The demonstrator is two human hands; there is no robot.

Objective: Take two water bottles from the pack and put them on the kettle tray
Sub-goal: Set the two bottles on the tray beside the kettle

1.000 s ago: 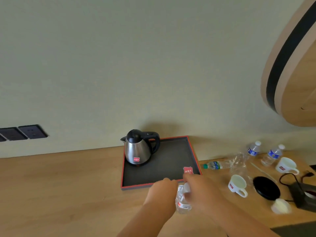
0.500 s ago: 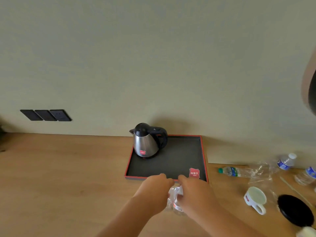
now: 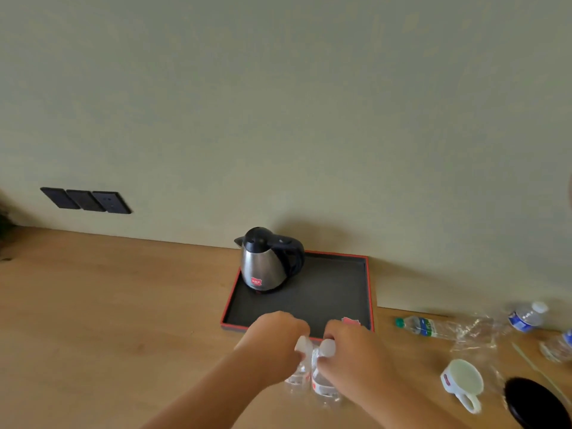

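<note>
Two clear water bottles with white caps stand side by side just in front of the kettle tray. My left hand [image 3: 272, 339] grips the left water bottle [image 3: 297, 371] near its neck. Around the neck of the right water bottle [image 3: 322, 383] my right hand [image 3: 349, 351] is closed. The black tray with a red rim [image 3: 370, 289] lies on the wooden desk against the wall. A steel kettle [image 3: 264, 263] with a black lid and handle stands at the tray's back left corner. The torn plastic pack wrap [image 3: 473, 331] lies to the right.
A green-capped bottle [image 3: 418, 326] lies on its side right of the tray. Two blue-labelled bottles [image 3: 526, 317] stand at the far right. A white mug [image 3: 462, 382] and a black round lid [image 3: 535, 404] sit at the front right. Black wall sockets [image 3: 86, 200] are at left.
The view has swung left and closer. My hands, which were together on one bottle, now each hold a separate bottle, both caps showing, near the tray's front edge.
</note>
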